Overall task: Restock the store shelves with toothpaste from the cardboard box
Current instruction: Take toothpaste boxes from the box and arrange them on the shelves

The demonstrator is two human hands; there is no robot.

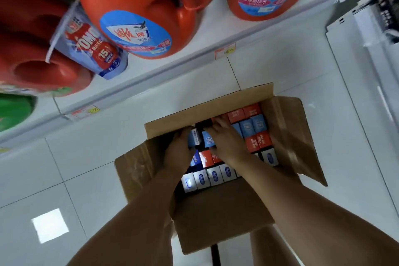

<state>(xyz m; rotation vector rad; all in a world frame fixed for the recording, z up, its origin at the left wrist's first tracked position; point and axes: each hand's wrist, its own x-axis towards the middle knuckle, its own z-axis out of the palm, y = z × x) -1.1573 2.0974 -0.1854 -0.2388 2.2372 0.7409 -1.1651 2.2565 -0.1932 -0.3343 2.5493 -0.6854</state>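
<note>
An open cardboard box stands on the white tiled floor, packed with upright toothpaste cartons in red, blue and white. Both my hands are down inside it at the far left corner. My left hand curls around a blue-and-white carton by the box wall. My right hand lies over the neighbouring blue carton, fingers bent round its top. A dark gap shows just beyond my fingertips.
A white shelf edge with price tags runs across above the box. Large red detergent jugs and a blue-red refill pouch fill that shelf. Another white shelving unit stands on the right.
</note>
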